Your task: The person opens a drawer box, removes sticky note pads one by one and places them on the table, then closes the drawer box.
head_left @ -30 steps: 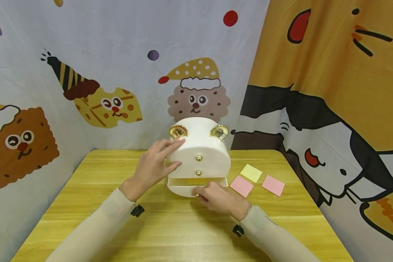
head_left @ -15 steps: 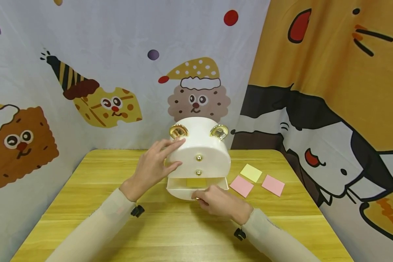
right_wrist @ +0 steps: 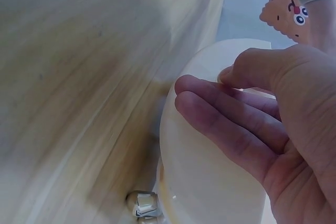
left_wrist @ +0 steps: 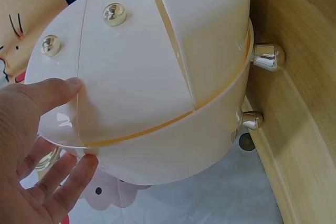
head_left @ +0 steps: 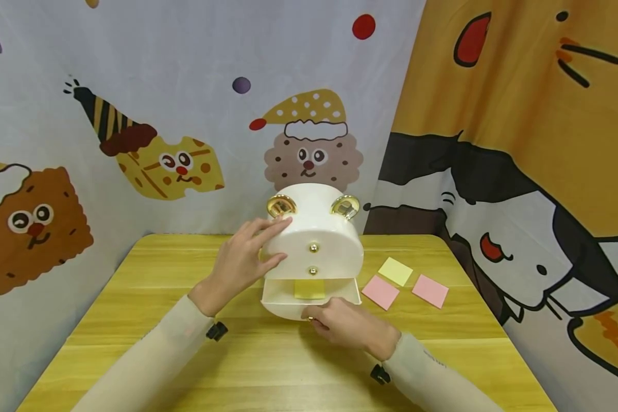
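Observation:
A white rounded drawer box (head_left: 316, 200) with gold knobs stands on the table. Its bottom drawer (head_left: 283, 309) is pulled out, and a yellow note pad (head_left: 309, 290) lies inside. My right hand (head_left: 347, 326) pinches the drawer's gold knob (head_left: 311, 319) between thumb and curled index finger; the knob is mostly hidden by the fingers. My left hand (head_left: 242, 257) rests on the box's left edge. In the left wrist view its thumb (left_wrist: 60, 92) presses the front face, while extended fingers (left_wrist: 73, 184) touch the rounded side.
To the right of the box lie a yellow note pad (head_left: 395, 271) and two pink ones, one nearer (head_left: 381, 292) and one farther right (head_left: 430, 291). The wooden table (head_left: 159, 286) ends at printed curtains (head_left: 185, 86) behind and beside it.
The bottom drawer has slid farther out toward me with my right hand on its knob, showing more of the yellow pad inside. My left hand stays in place on the box.

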The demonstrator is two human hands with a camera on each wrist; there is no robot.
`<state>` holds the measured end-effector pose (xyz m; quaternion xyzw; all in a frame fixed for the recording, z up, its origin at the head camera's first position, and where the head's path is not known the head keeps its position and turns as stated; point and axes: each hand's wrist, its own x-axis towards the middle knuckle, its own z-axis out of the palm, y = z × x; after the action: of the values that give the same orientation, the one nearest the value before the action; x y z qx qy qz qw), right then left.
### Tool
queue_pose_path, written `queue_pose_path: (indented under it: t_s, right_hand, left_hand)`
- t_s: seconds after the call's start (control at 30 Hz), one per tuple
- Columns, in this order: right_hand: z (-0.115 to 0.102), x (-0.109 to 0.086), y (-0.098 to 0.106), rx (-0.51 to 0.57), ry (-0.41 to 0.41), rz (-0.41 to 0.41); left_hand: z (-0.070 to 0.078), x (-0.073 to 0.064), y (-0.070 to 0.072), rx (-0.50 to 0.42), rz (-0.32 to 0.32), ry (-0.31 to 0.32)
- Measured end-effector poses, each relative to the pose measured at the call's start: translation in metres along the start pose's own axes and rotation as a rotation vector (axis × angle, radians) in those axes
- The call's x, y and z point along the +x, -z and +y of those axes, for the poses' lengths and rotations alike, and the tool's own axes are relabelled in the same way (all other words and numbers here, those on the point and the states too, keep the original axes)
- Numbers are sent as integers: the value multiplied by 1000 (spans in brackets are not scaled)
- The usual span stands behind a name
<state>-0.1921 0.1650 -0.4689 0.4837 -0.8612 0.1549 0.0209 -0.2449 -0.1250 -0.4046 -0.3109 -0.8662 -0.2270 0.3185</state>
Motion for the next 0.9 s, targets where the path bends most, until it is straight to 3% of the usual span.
queue_pose_path:
  t_s: [0.47, 0.9]
  right_hand:
    - [-9, -5, 0, -10, 2, -41]
    - [-15, -12, -1, -49, 73, 8]
  left_hand:
    - [0, -1, 0, -2, -6, 12]
    - [-1, 0, -1, -4, 9, 1]
